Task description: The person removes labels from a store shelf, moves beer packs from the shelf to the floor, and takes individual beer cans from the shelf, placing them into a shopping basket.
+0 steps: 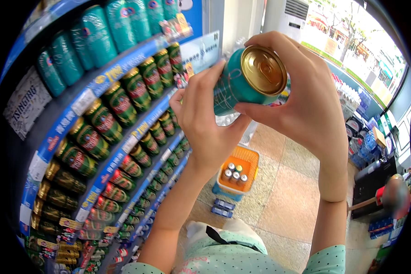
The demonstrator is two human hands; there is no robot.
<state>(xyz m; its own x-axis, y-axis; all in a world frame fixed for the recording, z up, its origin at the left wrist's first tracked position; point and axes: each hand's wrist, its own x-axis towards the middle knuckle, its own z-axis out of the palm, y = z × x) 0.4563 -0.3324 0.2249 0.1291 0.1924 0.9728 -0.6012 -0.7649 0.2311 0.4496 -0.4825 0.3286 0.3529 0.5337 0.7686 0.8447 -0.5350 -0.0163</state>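
Observation:
A teal drink can with a gold lid (239, 82) is held up in front of me, tilted so its lid faces me. My left hand (205, 116) grips the lower part of the can, thumb beneath it. My right hand (298, 92) curls round the lid end, its fingertips at the top edge and its thumb on the can's near side. To the left, similar teal cans (97, 36) stand on the upper shelf. Green beer cans with gold lids (118, 102) line the shelf below.
Blue price rails (106, 73) edge the shelves close on my left. On the tiled floor an orange basket (255, 161) holds several cans, with blue packs (222, 212) beside it. Bottled drinks (363, 147) and a dark cabinet (373, 185) stand at right, near a window.

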